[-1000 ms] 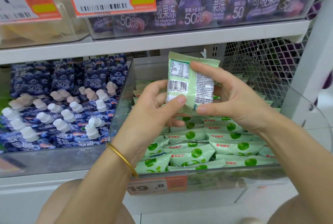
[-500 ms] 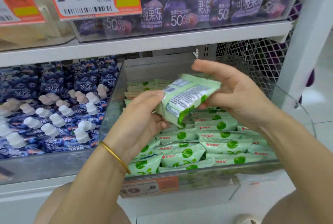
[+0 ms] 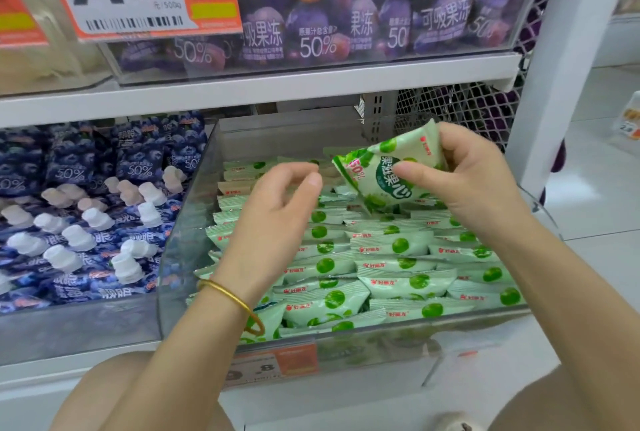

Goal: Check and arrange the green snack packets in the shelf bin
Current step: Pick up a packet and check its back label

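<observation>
Above the back of the clear shelf bin (image 3: pixel 180 240): one green packet (image 3: pixel 391 171), tilted, pinched by the right hand (image 3: pixel 478 184). Empty left hand (image 3: pixel 277 212) over the bin's middle, fingers loosely curled, clear of the packet. Could slip from so light a pinch and land crooked across the stacked packets (image 3: pixel 381 268) in the bin, upsetting rows. Back rows behind both hands hard to read, perhaps thinner.
</observation>
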`<state>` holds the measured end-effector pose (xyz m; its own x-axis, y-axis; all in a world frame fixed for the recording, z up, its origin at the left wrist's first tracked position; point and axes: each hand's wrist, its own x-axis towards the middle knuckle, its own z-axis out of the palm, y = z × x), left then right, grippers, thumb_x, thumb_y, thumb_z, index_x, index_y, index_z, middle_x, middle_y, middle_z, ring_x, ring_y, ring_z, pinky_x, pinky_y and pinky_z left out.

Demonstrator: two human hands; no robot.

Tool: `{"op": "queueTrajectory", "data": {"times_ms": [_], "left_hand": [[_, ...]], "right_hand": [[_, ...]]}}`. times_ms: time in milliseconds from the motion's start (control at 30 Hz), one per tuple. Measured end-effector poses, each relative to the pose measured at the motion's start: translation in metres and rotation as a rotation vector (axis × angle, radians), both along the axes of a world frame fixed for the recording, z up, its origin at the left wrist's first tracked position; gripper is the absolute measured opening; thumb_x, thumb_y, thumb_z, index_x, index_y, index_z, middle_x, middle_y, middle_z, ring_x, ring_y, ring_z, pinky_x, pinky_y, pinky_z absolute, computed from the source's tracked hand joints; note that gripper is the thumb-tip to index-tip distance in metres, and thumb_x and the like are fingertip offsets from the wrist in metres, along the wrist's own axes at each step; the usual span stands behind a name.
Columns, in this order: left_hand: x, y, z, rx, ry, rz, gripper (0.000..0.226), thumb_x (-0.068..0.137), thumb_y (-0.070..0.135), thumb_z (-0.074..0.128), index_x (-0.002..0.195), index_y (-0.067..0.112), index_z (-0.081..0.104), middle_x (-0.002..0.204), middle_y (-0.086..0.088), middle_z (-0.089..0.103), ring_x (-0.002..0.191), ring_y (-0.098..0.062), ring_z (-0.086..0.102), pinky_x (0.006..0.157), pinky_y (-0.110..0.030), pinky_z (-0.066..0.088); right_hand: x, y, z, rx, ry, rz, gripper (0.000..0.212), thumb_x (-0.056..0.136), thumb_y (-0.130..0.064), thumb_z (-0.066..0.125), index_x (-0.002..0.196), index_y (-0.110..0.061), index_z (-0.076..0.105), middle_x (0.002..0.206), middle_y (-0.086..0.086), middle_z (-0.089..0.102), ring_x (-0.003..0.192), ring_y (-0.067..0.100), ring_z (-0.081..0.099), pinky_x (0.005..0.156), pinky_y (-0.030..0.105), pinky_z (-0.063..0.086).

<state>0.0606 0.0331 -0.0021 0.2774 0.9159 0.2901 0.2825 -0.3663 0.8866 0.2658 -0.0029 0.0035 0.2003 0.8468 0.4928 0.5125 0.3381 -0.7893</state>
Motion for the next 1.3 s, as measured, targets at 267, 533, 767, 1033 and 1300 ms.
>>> {"op": "queueTrajectory", "data": {"times_ms": [267, 533, 767, 1033, 1300], "left_hand": [[0.002, 0.001, -0.012, 0.31, 0.567, -0.041, 0.038, 0.091, 0.027, 0.055, 0.129, 0.025, 0.052, 0.139, 0.008, 0.042, 0.132, -0.008, 0.031, 0.107, -0.018, 0.018], [0.003, 0.0, -0.013, 0.285, 0.657, -0.069, 0.036, 0.092, 0.029, 0.052, 0.128, 0.024, 0.053, 0.145, 0.006, 0.038, 0.135, -0.011, 0.028, 0.111, -0.023, 0.017], [0.006, 0.003, -0.016, 0.296, 0.757, -0.086, 0.045, 0.094, 0.035, 0.048, 0.136, 0.023, 0.045, 0.148, 0.007, 0.034, 0.137, -0.011, 0.025, 0.115, -0.031, 0.017], [0.005, 0.004, -0.017, 0.284, 0.774, -0.071, 0.037, 0.093, 0.038, 0.048, 0.128, 0.026, 0.05, 0.128, 0.008, 0.052, 0.123, -0.014, 0.04, 0.106, -0.035, 0.031], [0.006, 0.005, -0.016, 0.264, 0.75, -0.055, 0.03, 0.092, 0.038, 0.049, 0.12, 0.026, 0.053, 0.121, 0.007, 0.055, 0.118, -0.015, 0.043, 0.103, -0.035, 0.034]], "right_hand": [[0.005, 0.001, 0.013, 0.069, -0.236, -0.074, 0.014, 0.076, -0.02, 0.076, 0.084, -0.019, 0.065, 0.072, -0.007, 0.059, 0.065, 0.007, 0.051, 0.063, 0.029, 0.045], [0.002, 0.009, 0.009, -0.137, -0.642, -0.095, 0.022, 0.079, -0.035, 0.071, 0.093, -0.019, 0.063, 0.079, -0.003, 0.064, 0.077, 0.021, 0.058, 0.071, 0.041, 0.05], [-0.009, 0.027, 0.021, -0.255, -0.917, -0.091, 0.024, 0.085, -0.033, 0.066, 0.096, -0.014, 0.056, 0.081, -0.002, 0.058, 0.083, 0.024, 0.056, 0.066, 0.033, 0.044], [-0.002, 0.031, 0.03, -0.357, -0.909, 0.028, 0.026, 0.08, -0.032, 0.072, 0.091, -0.012, 0.06, 0.078, 0.001, 0.058, 0.077, 0.026, 0.058, 0.073, 0.042, 0.051], [-0.005, 0.038, 0.015, -0.43, -0.893, 0.104, 0.018, 0.082, -0.029, 0.071, 0.09, -0.02, 0.058, 0.084, -0.004, 0.056, 0.083, 0.02, 0.056, 0.073, 0.034, 0.049]]}}
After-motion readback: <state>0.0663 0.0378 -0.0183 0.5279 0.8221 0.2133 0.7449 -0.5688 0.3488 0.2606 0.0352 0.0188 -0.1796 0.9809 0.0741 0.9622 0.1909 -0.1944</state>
